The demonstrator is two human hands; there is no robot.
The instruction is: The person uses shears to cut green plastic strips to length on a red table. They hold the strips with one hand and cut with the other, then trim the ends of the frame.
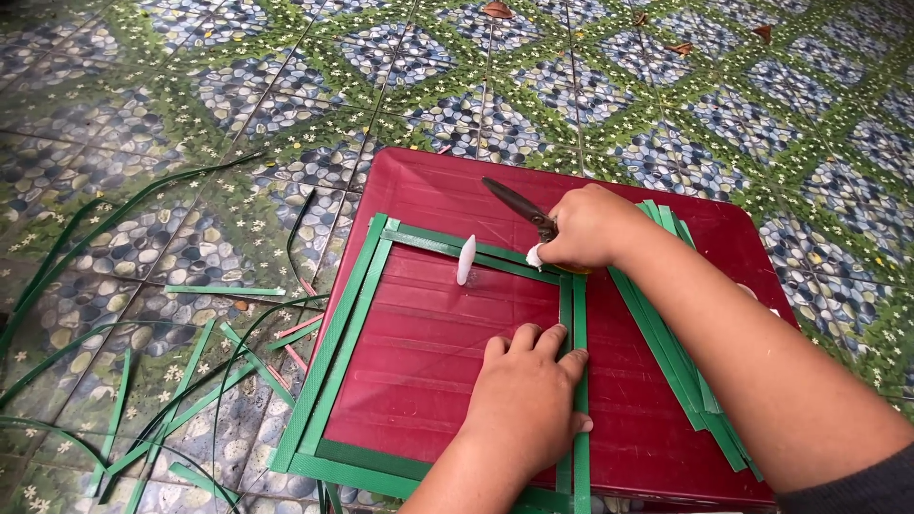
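At frame centre, on the red board (457, 190), the left hand (528, 400) presses close-set fingers on the green strips (574, 324) while the right hand (590, 227) grips scissors (519, 205) at their upper corner, so trimming looks in hand, calling for steady strips.

- A floor of glossy tiles (238, 86) printed with blue-grey pebbles and green bands of small white flowers.
- Loose green strap offcuts (171, 405) scattered over the tiles at the lower left.
- One short flat green strip (225, 290) lying apart from them, near the red board's left side.
- Small brown dry leaves (497, 9) on the tiles along the top edge.
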